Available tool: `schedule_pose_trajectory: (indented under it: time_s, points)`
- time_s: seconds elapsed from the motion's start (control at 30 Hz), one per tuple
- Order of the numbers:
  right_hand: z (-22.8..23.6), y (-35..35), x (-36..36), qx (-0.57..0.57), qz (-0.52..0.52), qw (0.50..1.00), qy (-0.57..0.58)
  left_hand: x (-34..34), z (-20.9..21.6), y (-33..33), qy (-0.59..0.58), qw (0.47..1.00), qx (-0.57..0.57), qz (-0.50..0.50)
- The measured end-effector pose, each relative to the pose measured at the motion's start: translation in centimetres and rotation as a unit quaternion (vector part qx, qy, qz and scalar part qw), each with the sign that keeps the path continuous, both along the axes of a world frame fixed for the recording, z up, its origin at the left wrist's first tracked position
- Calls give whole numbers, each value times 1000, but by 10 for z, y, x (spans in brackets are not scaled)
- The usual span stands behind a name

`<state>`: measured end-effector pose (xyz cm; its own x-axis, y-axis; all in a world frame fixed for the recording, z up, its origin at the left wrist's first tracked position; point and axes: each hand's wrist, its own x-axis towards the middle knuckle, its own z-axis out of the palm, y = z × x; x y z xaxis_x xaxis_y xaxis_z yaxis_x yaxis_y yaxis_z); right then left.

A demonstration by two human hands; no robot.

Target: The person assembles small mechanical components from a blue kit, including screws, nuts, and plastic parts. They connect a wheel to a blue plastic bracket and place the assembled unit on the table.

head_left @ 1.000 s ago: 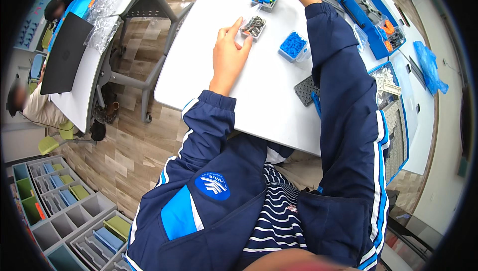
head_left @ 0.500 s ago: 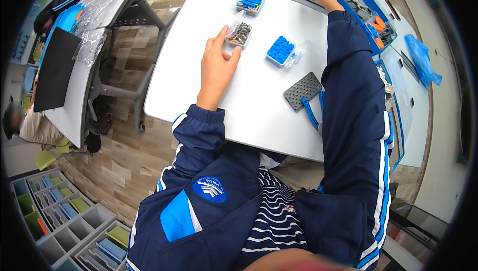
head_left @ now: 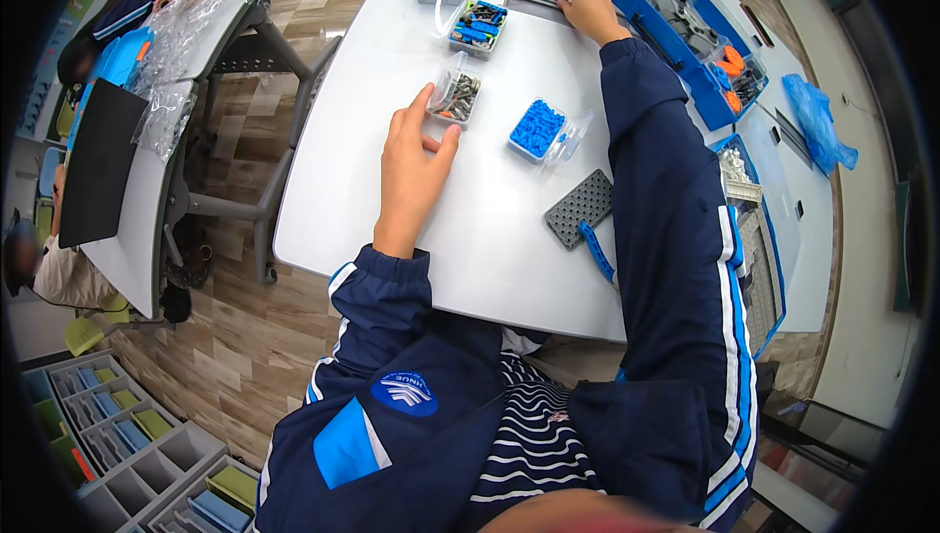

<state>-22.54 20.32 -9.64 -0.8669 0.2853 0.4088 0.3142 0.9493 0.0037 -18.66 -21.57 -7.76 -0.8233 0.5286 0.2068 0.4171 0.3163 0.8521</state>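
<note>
My left hand [head_left: 414, 171] rests on the white table with its fingers stretched and thumb apart. Its fingertips are at a small clear box [head_left: 458, 100] of grey parts, whose lid stands open. At the table's far edge, my right hand [head_left: 590, 12] has its fingers curled together beside the blue case; anything between the fingertips is too small to make out. Another clear box [head_left: 481, 26] behind the first holds blue, black and green pieces. Between my arms sits an open box of small blue pegs [head_left: 538, 128]. Nearer me lies a dark grey perforated plate [head_left: 579, 208] with a blue curved piece [head_left: 597, 252] against it.
A blue compartment case [head_left: 641, 29] with grey and orange parts stands at the far right. A blue-rimmed tray [head_left: 774, 278] lies beyond my right sleeve. A blue plastic bag [head_left: 821, 127] is farther right. On the left, a person sits at another table with a black panel [head_left: 125, 146].
My right hand has moved left, away from the blue case and along the table's far edge. The left hand stays by the box of grey parts. The whole view has shifted slightly.
</note>
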Motion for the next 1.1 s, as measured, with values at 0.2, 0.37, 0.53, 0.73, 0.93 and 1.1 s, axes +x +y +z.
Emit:
schedule_pose_trajectory:
  time_s: [0.2,0.37,0.53,0.73,0.93,1.1]
  points:
    - [-8,15,-16,-151,9,988,32,2,0,-1,3,1000,17,-1]
    - [-10,20,-16,-165,32,985,27,1,0,-1,0,1000,10,-6]
    - [10,9,-7,-139,65,984,87,-1,-4,-1,6,1000,11,2]
    - [119,-25,39,-219,116,969,25,1,-5,-6,48,999,20,11]
    - [174,-147,154,-262,232,936,-44,38,35,-11,30,989,135,48]
    - [164,-254,260,-359,299,884,-35,112,49,-6,-238,899,266,-253]
